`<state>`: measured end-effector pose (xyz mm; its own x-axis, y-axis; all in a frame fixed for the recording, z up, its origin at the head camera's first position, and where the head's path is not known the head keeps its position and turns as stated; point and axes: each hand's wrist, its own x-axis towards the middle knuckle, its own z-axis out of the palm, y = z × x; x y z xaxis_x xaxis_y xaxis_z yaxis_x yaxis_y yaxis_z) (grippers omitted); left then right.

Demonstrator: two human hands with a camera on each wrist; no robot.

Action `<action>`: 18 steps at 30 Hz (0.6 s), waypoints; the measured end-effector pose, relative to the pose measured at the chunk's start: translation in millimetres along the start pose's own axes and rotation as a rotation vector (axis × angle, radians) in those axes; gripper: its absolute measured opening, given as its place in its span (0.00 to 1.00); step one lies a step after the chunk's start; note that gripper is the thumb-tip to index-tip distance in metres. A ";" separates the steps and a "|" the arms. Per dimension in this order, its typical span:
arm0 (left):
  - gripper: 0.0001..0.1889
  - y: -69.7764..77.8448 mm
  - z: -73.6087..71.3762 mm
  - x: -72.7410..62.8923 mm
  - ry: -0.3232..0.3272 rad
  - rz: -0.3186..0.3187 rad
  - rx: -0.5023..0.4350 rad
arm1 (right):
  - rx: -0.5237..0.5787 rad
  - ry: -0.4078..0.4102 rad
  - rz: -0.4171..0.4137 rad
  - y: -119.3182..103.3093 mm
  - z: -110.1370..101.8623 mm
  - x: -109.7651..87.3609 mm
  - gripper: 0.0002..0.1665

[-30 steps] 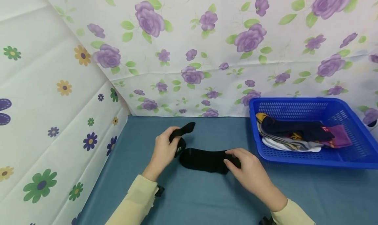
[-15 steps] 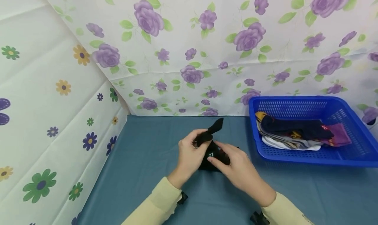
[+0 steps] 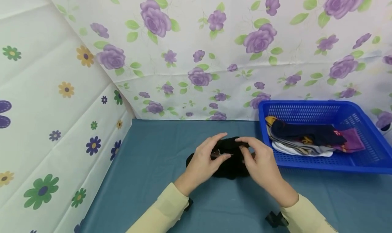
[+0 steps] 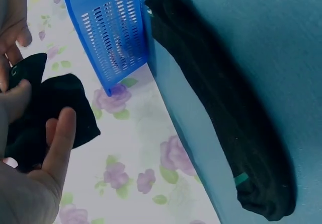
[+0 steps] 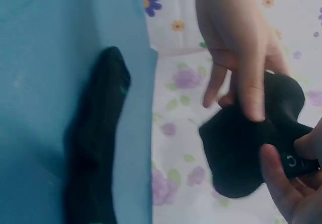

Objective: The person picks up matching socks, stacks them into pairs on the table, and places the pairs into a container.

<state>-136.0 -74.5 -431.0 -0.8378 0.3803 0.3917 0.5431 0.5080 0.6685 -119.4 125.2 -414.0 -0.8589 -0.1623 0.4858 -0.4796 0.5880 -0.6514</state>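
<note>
Both hands hold one black sock [image 3: 228,144] just above the table, over a second black sock [image 4: 221,98] lying lengthwise on the cloth. My left hand [image 3: 200,163] pinches the held sock on its left side, thumb toward the middle. On the other side my right hand [image 3: 262,160] grips it between thumb and fingers. In the right wrist view the held sock is bent and bunched, with small pale lettering near the right thumb. The lying sock [image 5: 95,138] has a small green mark near one end; the hands partly cover it in the head view.
A blue plastic basket [image 3: 306,165] stands at the right, close to the right hand. Inside lie several socks, with a dark navy one [image 3: 309,132] on top. A flowered sheet [image 3: 183,90] rises behind the blue-grey tablecloth [image 3: 153,151].
My left hand has carried its black sock rightward over the lying one. My right hand has left the lying sock's right end and now grips the held sock, which both hands have lowered and bunched.
</note>
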 end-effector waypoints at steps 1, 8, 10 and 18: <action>0.28 0.2 -0.5 0.0 0.010 0.012 0.026 | 0.009 0.009 -0.006 -0.4 -2.6 1.2 0.14; 0.14 0.2 -8.0 0.4 0.122 0.025 0.200 | 0.009 0.079 -0.034 1.4 -14.5 6.8 0.15; 0.17 0.6 -10.7 2.3 0.131 0.031 0.232 | 0.007 0.087 -0.030 1.2 -16.6 7.9 0.15; 0.09 4.8 -17.3 5.7 -0.022 0.006 0.178 | -0.019 0.126 -0.061 -2.7 -26.4 12.6 0.16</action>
<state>-139.1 -83.3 -414.6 -0.8343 0.3994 0.3800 0.5507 0.6341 0.5428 -124.2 142.5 -390.7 -0.7983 -0.0975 0.5943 -0.5253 0.5953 -0.6079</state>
